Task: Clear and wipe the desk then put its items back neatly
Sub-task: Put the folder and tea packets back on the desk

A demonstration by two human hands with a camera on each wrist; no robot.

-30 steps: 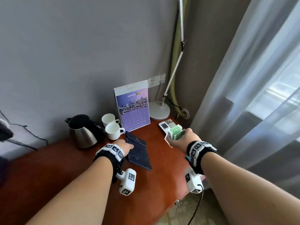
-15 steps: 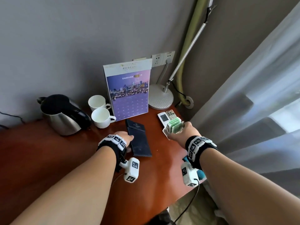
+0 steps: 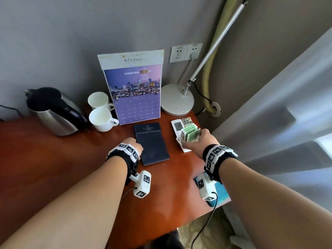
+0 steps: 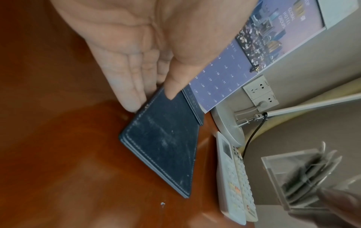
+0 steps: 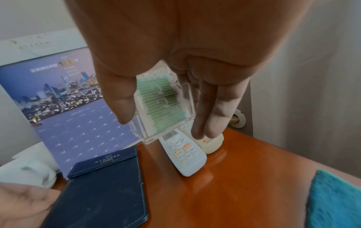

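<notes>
So the table (image 3: pixel 53 168) is reddish-brown wood, shoved into a corner between a grey wall and a pale curtain (image 3: pixel 269 123) on the right. Biggest thing on it is the calendar (image 3: pixel 133 90), purple with a city skyline, standing upright against the wall. Left of that sits the kettle (image 3: pixel 53 112), steel with a black lid and handle. On the other side of the calendar is the lamp (image 3: pixel 177 100): round white base, thin arm going up and out of view. Two white cups (image 3: pixel 101 115) stand one behind the other between kettle and calendar, the front one just beside the calendar's bottom corner.

Flat in front of the calendar is the folder (image 3: pixel 151 143), dark blue with stitched edges. My left hand (image 3: pixel 133 145) is on its left edge, thumb on top of the cover and fingers along the side, pinching it. A blue cloth (image 5: pixel 336 200) lies at the table's right edge, near me.

Two remotes (image 5: pixel 185 155) lie side by side next to the folder, just in front of the lamp base. My right hand (image 3: pixel 204 139) is holding a clear box (image 5: pixel 164 106) of green packets between thumb and fingers, off the table and right above the remotes.
</notes>
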